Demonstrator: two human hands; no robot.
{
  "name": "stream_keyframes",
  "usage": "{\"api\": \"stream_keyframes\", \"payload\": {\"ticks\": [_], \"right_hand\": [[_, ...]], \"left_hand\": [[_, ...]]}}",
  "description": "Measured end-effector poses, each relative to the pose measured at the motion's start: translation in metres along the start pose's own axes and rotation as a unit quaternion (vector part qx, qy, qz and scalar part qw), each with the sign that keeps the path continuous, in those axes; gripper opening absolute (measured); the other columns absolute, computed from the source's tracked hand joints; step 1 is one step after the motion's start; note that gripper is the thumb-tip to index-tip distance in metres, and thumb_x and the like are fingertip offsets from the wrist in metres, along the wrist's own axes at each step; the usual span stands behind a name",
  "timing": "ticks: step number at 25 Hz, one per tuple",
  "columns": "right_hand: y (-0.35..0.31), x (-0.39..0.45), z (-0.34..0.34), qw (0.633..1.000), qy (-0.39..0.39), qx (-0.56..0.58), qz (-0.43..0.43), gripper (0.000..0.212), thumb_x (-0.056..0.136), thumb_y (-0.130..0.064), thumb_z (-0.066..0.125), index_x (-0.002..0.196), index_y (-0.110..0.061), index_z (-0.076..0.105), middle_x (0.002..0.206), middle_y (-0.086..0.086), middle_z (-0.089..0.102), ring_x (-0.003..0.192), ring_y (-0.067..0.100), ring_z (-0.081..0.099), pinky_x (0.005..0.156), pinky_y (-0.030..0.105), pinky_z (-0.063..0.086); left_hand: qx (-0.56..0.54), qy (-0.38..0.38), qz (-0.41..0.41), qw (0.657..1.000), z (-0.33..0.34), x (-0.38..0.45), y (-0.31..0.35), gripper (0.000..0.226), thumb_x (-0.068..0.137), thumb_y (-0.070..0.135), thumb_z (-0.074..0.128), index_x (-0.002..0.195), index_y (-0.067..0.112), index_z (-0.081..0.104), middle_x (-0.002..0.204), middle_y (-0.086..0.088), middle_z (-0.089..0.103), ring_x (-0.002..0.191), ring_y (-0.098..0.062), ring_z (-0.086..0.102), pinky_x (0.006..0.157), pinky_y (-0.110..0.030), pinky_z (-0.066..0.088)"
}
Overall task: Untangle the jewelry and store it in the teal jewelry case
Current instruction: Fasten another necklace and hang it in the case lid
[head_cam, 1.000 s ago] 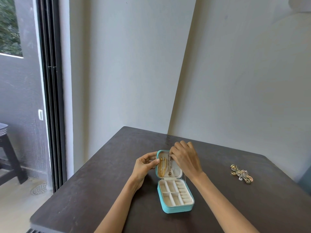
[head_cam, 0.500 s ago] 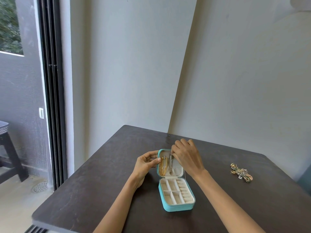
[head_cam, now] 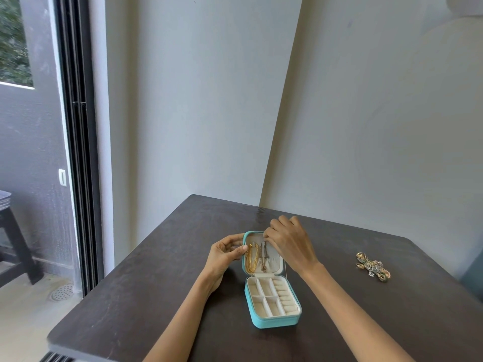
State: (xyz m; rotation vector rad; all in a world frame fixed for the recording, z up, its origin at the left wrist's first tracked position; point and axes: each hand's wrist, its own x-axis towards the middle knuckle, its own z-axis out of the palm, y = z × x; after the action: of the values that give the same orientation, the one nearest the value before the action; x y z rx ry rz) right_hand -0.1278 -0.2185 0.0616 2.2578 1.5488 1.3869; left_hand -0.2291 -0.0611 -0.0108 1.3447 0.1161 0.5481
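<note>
The teal jewelry case point(head_cam: 271, 317) sits open on the dark brown worktop point(head_cam: 156, 296), its cream-lined lid point(head_cam: 271, 262) standing upright at the far end. A gold chain point(head_cam: 251, 261) and a darker chain point(head_cam: 264, 259) hang inside the lid, long axes running top to bottom. The right hand point(head_cam: 290, 244) is nearer the darker chain, directly over its top end, fingers curled together as if pinching it at the lid's upper edge; the exact contact is hidden. The left hand point(head_cam: 226, 253) grips the lid's left edge, thumb beside the gold chain. A tangled cluster of gold and floral jewelry point(head_cam: 372, 266) lies well apart to the right, probably next for the right hand.
</note>
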Motion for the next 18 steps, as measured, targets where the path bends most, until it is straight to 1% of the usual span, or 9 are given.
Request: {"api": "stream_keyframes", "payload": {"ticks": [3,5,7,10,12,14,16,18], "right_hand": [[0.0,-0.006,-0.001,0.997,0.025,0.055,0.037,0.015,0.069,-0.023,0.083,0.075,-0.024,0.07,0.07,-0.007,0.06,0.065,0.014,0.053,0.057,0.028,0.041],[-0.001,-0.012,-0.003,0.991,0.045,0.096,0.084,0.012,0.073,-0.024,0.08,0.077,-0.025,0.069,0.071,-0.01,0.06,0.066,0.013,0.052,0.062,0.024,0.035],[-0.003,-0.022,-0.003,0.983,0.061,0.12,0.127,0.01,0.075,-0.026,0.078,0.076,-0.025,0.068,0.07,-0.01,0.058,0.066,0.012,0.051,0.064,0.023,0.028],[-0.009,-0.039,-0.002,0.974,0.071,0.137,0.165,0.014,0.073,-0.022,0.079,0.073,-0.025,0.066,0.069,-0.01,0.056,0.065,0.012,0.049,0.064,0.023,0.026],[-0.016,-0.049,-0.001,0.973,0.066,0.144,0.169,0.015,0.072,-0.02,0.08,0.075,-0.025,0.066,0.071,-0.011,0.057,0.066,0.011,0.049,0.064,0.022,0.03],[-0.023,-0.055,0.0,0.969,0.057,0.163,0.175,0.017,0.071,-0.019,0.081,0.077,-0.023,0.066,0.074,-0.01,0.059,0.067,0.01,0.051,0.062,0.023,0.038],[-0.028,-0.058,0.002,0.961,0.058,0.196,0.186,0.02,0.07,-0.014,0.081,0.079,-0.021,0.064,0.076,-0.009,0.06,0.067,0.01,0.054,0.058,0.023,0.044],[-0.03,-0.059,0.002,0.946,0.061,0.242,0.206,0.022,0.073,-0.008,0.079,0.082,-0.02,0.063,0.078,-0.008,0.06,0.069,0.008,0.055,0.059,0.023,0.048]], "left_hand": [[-0.001,0.0,0.001,1.0,0.001,-0.001,-0.001,0.023,0.083,0.01,0.067,0.105,0.018,0.069,0.101,-0.008,0.072,0.094,-0.021,0.067,0.082,-0.032,0.055],[-0.002,-0.003,0.003,1.0,0.0,-0.001,-0.001,0.024,0.083,0.01,0.068,0.106,0.018,0.069,0.101,-0.008,0.072,0.095,-0.021,0.067,0.084,-0.034,0.055],[-0.006,-0.005,0.004,1.0,0.0,-0.001,-0.001,0.025,0.083,0.009,0.067,0.106,0.018,0.069,0.102,-0.008,0.072,0.095,-0.022,0.067,0.084,-0.034,0.055],[-0.019,-0.017,0.005,1.0,0.001,-0.001,0.0,0.027,0.082,0.009,0.068,0.107,0.018,0.069,0.102,-0.006,0.072,0.096,-0.021,0.067,0.082,-0.031,0.055],[-0.041,-0.041,0.011,0.998,0.001,-0.002,-0.001,0.033,0.077,0.012,0.069,0.11,0.017,0.069,0.102,-0.007,0.072,0.095,-0.019,0.067,0.081,-0.029,0.054],[-0.061,-0.062,0.01,0.996,0.001,-0.003,-0.001,0.037,0.075,0.012,0.069,0.113,0.014,0.068,0.103,-0.008,0.072,0.094,-0.019,0.067,0.08,-0.028,0.054],[-0.072,-0.066,0.007,0.995,-0.001,-0.004,-0.001,0.037,0.076,0.011,0.07,0.112,0.014,0.068,0.103,-0.008,0.072,0.094,-0.019,0.067,0.079,-0.027,0.054],[-0.074,-0.064,0.003,0.995,-0.002,-0.004,-0.003,0.036,0.077,0.012,0.072,0.112,0.013,0.068,0.104,-0.008,0.071,0.095,-0.019,0.066,0.079,-0.028,0.054]]}}
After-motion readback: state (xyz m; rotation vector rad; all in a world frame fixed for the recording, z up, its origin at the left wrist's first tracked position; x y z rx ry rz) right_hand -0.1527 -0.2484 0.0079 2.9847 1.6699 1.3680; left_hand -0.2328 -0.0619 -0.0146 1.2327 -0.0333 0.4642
